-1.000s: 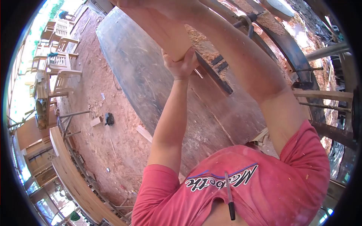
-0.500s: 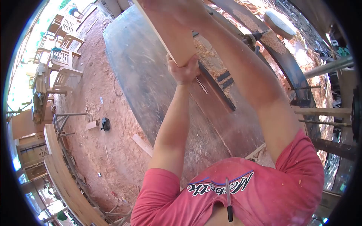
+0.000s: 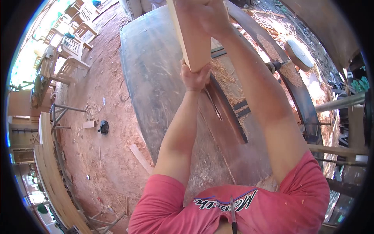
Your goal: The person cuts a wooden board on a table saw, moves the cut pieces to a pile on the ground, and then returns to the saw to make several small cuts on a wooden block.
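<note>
A thick, pale wooden board point(image 3: 196, 48) rises over the work table, its far end cut off by the top of the view. My left hand point(image 3: 194, 78) grips the near end from below, thumb on one side and fingers on the other. Farther up, my right hand point(image 3: 208, 19) is wrapped over the board's right side, with part of its fingers out of sight. Beneath my hands lies a broad, worn metal-looking table point(image 3: 156, 74) with a slot in it. A dark straight rail point(image 3: 230, 113) runs along the table just right of the slot.
Wood shavings point(image 3: 224, 78) are heaped beside the rail. A long plank point(image 3: 54, 171) rests on supports at lower left. Several wooden chairs point(image 3: 74, 46) stand at upper left. A black bag point(image 3: 103, 127) and an offcut point(image 3: 141, 159) lie on the dirt floor.
The board and both hands appear farther right in view, and the board stands steeper. The whole scene has shifted and turned slightly with my head. Both hands keep their hold.
</note>
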### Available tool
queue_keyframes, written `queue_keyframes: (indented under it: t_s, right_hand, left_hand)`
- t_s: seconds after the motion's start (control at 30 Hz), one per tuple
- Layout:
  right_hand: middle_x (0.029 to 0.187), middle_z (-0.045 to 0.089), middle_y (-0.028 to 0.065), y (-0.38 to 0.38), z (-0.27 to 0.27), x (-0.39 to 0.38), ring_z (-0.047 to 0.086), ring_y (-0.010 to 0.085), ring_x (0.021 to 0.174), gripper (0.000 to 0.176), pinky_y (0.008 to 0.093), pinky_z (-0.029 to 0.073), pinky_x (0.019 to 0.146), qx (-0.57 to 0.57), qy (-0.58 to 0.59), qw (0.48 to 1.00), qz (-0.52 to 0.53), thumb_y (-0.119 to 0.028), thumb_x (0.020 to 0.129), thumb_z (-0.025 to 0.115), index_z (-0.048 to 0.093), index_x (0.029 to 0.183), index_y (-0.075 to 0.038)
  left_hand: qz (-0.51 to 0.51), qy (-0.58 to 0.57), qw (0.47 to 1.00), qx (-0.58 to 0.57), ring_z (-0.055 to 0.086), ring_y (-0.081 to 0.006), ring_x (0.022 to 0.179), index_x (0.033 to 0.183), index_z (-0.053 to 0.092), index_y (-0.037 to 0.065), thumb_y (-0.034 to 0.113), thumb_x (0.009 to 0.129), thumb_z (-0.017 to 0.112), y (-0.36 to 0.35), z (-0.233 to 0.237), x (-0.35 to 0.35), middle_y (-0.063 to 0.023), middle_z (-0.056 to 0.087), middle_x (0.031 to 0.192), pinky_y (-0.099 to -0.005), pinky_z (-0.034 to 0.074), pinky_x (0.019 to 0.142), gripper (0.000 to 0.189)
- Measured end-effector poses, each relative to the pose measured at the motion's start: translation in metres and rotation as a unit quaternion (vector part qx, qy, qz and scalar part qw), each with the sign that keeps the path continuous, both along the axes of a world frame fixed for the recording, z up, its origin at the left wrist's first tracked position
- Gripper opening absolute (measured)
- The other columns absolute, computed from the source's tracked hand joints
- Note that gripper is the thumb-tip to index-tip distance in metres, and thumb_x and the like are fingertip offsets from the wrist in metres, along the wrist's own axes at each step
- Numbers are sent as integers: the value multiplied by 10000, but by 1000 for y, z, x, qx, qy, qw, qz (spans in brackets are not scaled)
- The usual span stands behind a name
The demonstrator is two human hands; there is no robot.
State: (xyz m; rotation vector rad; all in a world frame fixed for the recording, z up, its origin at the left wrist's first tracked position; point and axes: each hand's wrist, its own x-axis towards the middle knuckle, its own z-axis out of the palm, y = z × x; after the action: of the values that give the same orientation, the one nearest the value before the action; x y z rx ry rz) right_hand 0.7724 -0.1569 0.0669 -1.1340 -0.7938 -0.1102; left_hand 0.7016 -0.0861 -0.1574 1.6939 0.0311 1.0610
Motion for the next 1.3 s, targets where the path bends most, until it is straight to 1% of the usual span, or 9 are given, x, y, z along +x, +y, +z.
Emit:
queue_keyframes:
  t_s: [0.4, 0.47, 0.63, 0.7, 0.8, 0.9, 1.03, 1.17, 1.3]
  right_hand:
    - [834, 674, 7, 57, -4, 88, 624, 82, 729, 216, 261, 504, 607, -52, -18, 998, -4, -199, 926, 705, 700, 1012, -1]
    - [835, 674, 9, 71, -3, 98, 625, 86, 729, 230, 263, 503, 608, -32, -35, 999, -14, -210, 929, 704, 697, 1029, -3]
    - [860, 674, 7, 102, -4, 93, 628, 97, 751, 273, 266, 505, 627, -2, -25, 999, -23, -214, 922, 714, 680, 1093, -4]
    - [966, 726, 73, 105, -7, 85, 670, 119, 865, 476, 285, 535, 757, -172, -98, 975, -104, -372, 790, 812, 696, 1104, -33]
    - [960, 733, 104, 106, 20, -6, 686, 147, 854, 560, 301, 536, 745, -69, 107, 991, 32, -409, 728, 841, 697, 1092, -9]
    - [933, 727, 106, 134, 8, -36, 689, 167, 840, 562, 312, 539, 735, -116, 66, 990, -53, -380, 716, 852, 677, 1074, 17]
    - [966, 714, 125, 131, 18, -122, 670, 187, 916, 508, 333, 535, 778, -76, 163, 982, 64, -286, 770, 824, 635, 1115, 34]
    - [970, 704, 99, 129, -7, -173, 664, 162, 890, 455, 325, 542, 756, -99, 65, 993, 2, -266, 799, 813, 632, 1101, 23]
    - [989, 699, 73, 94, 4, -251, 656, 150, 900, 403, 317, 539, 775, -70, 60, 993, 77, -219, 833, 785, 632, 1130, 5]
  left_hand:
    - [-9, 52, 998, -41, 668, -213, 925, 1043, 667, 15, 283, 704, 898, 65, -4, 89, -89, 674, 1023, -345, 528, 813, 489]
    - [-147, 54, 986, -51, 681, -221, 936, 1085, 624, -3, 263, 686, 909, 88, -7, 105, -122, 704, 1020, -358, 547, 798, 558]
    - [-221, 145, 963, -51, 662, -139, 947, 1063, 664, 18, 173, 741, 875, 121, 12, 91, -59, 715, 1010, -315, 544, 800, 415]
    - [-239, 120, 962, -50, 657, -121, 953, 1060, 674, 24, 144, 753, 866, 126, 15, 80, -39, 716, 1011, -306, 542, 807, 382]
    - [-234, 129, 960, -77, 656, -131, 965, 1092, 670, 29, 77, 758, 846, 139, 21, 29, -33, 709, 1023, -310, 541, 839, 380]
    - [-179, 113, 974, -83, 665, -160, 969, 1148, 648, 15, 20, 758, 810, 160, 15, -42, -59, 706, 1061, -324, 555, 845, 422]
    - [-170, 174, 961, -130, 661, -148, 1006, 1198, 616, 27, 0, 778, 786, 178, -6, -135, -50, 696, 1108, -325, 565, 857, 454]
    - [-194, 151, 949, -199, 654, -132, 998, 1206, 610, 32, -10, 804, 785, 137, 22, -221, -29, 684, 1094, -306, 556, 849, 440]
    - [-188, 149, 947, -216, 653, -125, 995, 1178, 618, 38, -22, 815, 776, 106, 38, -296, -26, 683, 1075, -300, 555, 830, 400]
